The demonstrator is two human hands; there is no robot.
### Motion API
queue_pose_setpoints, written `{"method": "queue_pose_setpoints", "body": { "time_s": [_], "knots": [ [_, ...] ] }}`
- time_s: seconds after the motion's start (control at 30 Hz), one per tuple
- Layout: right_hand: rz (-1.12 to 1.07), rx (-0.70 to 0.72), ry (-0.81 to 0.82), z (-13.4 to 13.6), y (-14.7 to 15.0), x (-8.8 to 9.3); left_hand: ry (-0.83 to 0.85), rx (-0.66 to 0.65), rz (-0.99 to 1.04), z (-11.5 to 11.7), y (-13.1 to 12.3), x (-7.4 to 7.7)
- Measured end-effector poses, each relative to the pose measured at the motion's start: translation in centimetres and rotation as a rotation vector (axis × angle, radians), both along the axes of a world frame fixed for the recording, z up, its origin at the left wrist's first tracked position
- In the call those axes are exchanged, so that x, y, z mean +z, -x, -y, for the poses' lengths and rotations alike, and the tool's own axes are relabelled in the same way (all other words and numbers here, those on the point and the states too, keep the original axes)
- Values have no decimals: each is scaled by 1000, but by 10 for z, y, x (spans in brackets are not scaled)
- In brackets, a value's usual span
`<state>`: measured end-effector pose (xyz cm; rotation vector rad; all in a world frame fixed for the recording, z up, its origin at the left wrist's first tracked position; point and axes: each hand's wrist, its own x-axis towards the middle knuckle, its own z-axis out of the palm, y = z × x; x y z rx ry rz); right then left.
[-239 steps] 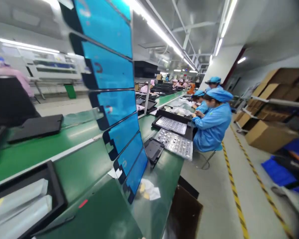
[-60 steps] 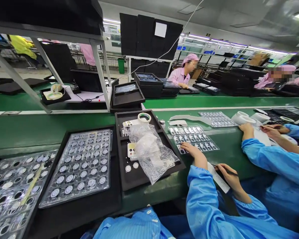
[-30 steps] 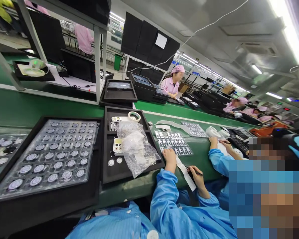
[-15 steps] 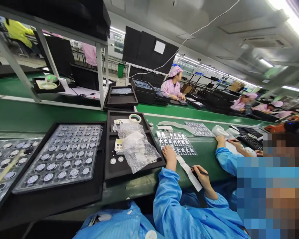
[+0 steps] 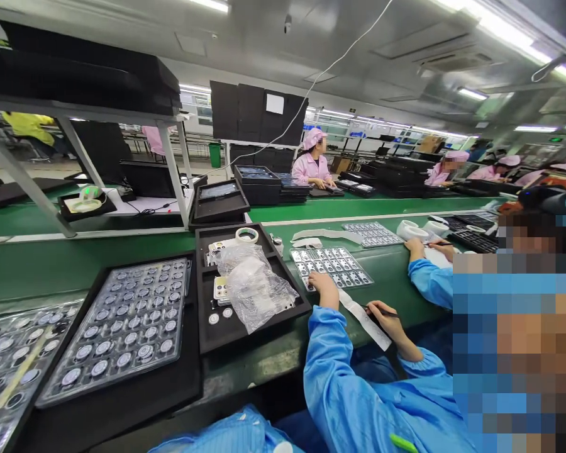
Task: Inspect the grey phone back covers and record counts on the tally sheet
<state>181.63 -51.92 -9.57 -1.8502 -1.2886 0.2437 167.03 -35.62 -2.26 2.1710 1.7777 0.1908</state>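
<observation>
Neither my left hand nor my right hand shows; only blue cloth [image 5: 236, 434] of a garment is at the bottom edge. In front stands a black tray [image 5: 188, 371] bearing a clear blister tray [image 5: 134, 321] with rows of round silver-white discs. Right of it, a black divided box [image 5: 245, 336] holds crumpled clear plastic [image 5: 255, 283], a tape roll [image 5: 246, 236] and two loose white discs. Another clear tray of discs [image 5: 21, 355], crossed by a yellowish strip, lies at far left.
On the right, a co-worker in blue sleeves [image 5: 330, 340] has one hand at a sheet of small parts [image 5: 330, 267] and a pen-like tool in the other, near a white paper strip [image 5: 365, 318]. A metal-framed shelf [image 5: 170, 170] stands at back left.
The view has levelled and shifted, so the trays appear lower. Less of the blue cloth at the bottom shows. The near co-worker's hands remain at the parts sheet and the strip.
</observation>
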Motion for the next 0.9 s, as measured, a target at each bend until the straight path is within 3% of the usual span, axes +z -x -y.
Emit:
{"method": "queue_pose_setpoints", "body": {
  "time_s": [0.53, 0.77, 0.9],
  "knots": [
    [17, -32, 25, -2, 0, -1, -86, -97, -44, 3, 1, -3],
    [21, -16, 36, -1, 8, 9, -204, -379, 53, 0, 3, -10],
    [20, -29, 51, 1, 14, 15, -200, -465, 130, -3, 5, -9]
  ]
}}
